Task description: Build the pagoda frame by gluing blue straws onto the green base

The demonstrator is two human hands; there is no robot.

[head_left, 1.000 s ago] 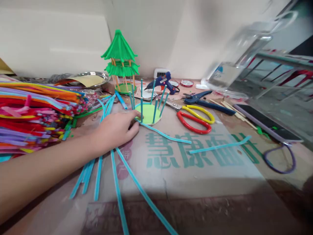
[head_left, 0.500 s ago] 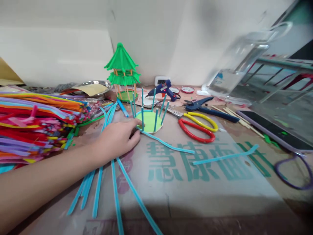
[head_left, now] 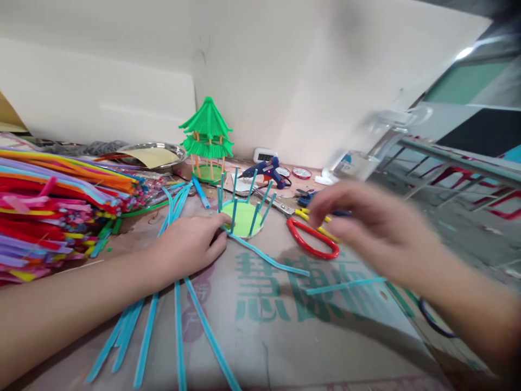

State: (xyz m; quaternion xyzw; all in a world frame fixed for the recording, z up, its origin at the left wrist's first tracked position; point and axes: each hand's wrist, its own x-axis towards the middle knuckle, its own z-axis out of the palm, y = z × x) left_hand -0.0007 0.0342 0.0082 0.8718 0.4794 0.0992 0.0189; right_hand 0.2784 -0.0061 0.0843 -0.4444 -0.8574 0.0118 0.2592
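The left hand (head_left: 197,241) is touching the disc (head_left: 244,218) at its near-left rim, grip bent; whether it is pinching the strip (head_left: 259,252) is not showing. Thin, fuzzy and blue, the strip is running off to the disc's near right. The right hand (head_left: 378,228), farther, is hovering right of the disc, half-open, seemingly empty. Slim posts (head_left: 234,215) are ringing the round, green disc.

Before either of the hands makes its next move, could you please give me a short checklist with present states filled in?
1. Left hand at the green disc: ok, a fingertip is at its left edge.
2. Blue sticks standing around the disc: ok.
3. Right hand free of objects: cannot tell, motion-blurred.
4. Scissors clear of the right hand: cannot tell, the hand overlaps them in view.
5. Blue strips clear of the left hand: not ok, some run beneath it.
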